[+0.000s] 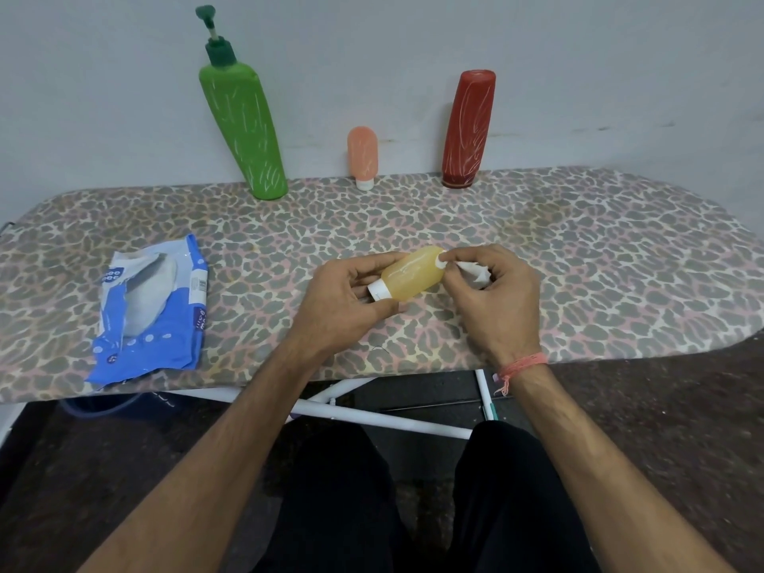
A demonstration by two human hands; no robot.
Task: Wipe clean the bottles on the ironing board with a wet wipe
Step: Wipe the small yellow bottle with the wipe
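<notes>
I am cleaning the little yellow bottle (413, 274). My left hand (347, 301) holds it near its white cap, fingers curled round it, just above the near middle of the ironing board (578, 241). My right hand (494, 297) pinches a bunched wet wipe (479, 275) and presses it on the bottle's far end.

I think this bottle is only partly done. Next I should turn it and rub the rest.

Far away by the wall stand the green bottle (244, 130), the small pink bottle (362, 157) and the red bottle (467, 128), all streaked white. The wipes pack (153, 308) lies on the left.
</notes>
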